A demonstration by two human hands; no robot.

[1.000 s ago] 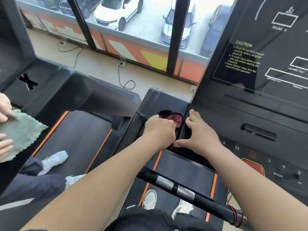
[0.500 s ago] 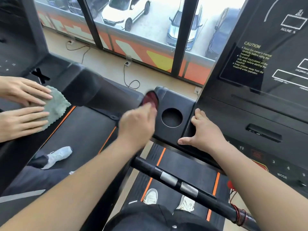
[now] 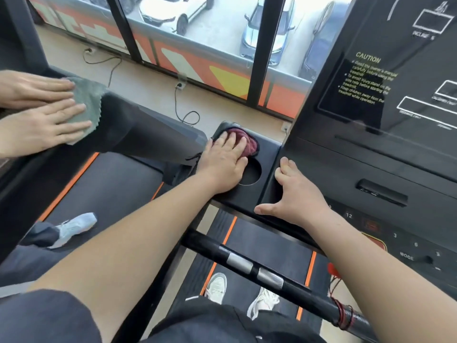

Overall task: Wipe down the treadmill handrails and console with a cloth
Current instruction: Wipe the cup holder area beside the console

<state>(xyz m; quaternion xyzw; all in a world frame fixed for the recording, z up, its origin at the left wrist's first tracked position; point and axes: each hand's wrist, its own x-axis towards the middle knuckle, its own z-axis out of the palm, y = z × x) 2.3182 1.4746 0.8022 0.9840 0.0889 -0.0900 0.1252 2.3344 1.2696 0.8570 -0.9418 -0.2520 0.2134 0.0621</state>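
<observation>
Dark red crumpled cloth, mid-frame, pressed flat-fingered by the left hand, wiping the black console tray; right hand splayed, empty. Next, likely: sweep rightward.

Tall windows in black frames run along the far side, their lower panes banded with orange and yellow graphics, and bright daylight comes through. Outside stand a white car and what seems to be a silver-blue car. On the beige floor below the glass, a looping black cable runs from a low socket.
</observation>
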